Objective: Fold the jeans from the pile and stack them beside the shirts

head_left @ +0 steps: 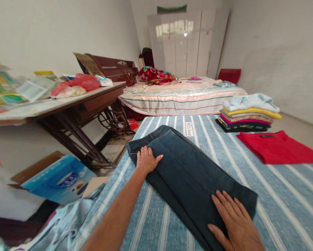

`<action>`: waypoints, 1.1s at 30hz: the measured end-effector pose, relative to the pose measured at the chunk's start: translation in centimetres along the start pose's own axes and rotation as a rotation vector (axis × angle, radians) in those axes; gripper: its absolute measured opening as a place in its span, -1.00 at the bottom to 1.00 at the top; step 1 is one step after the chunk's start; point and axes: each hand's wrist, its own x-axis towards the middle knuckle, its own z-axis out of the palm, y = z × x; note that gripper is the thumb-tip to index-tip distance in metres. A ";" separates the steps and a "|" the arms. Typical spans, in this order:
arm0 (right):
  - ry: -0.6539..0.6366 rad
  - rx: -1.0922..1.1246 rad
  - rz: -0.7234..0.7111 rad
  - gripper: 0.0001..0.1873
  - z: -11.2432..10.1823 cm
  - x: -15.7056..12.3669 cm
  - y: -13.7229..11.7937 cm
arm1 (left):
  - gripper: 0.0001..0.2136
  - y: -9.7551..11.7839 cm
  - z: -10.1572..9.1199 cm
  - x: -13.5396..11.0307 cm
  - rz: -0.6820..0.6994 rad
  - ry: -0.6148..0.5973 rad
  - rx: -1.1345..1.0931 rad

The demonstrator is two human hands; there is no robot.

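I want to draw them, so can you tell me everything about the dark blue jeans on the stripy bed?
The dark blue denim jeans lie flat, folded lengthwise with one leg over the other, slanting across the blue-and-white striped bedsheet. Their waistband is at the far end. The left hand rests flat near the waistband; the right hand lies flat on the near end.

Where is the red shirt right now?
In the head view, the red shirt lies flat on the striped bedcover at the right, just in front of the stack of folded clothes, apart from the jeans.
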 end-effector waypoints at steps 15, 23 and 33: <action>0.005 -0.033 -0.021 -0.36 0.0 0.1 0.1 | -0.18 2.6 -1.2 2.2 0.113 -0.031 -0.080; 0.016 -0.031 -0.050 -0.33 0.3 0.1 0.5 | -0.17 2.3 0.3 2.1 0.098 -0.045 -0.101; 0.008 -0.022 -0.053 -0.32 0.5 -0.1 0.5 | -0.15 2.4 0.7 2.1 0.091 -0.005 -0.107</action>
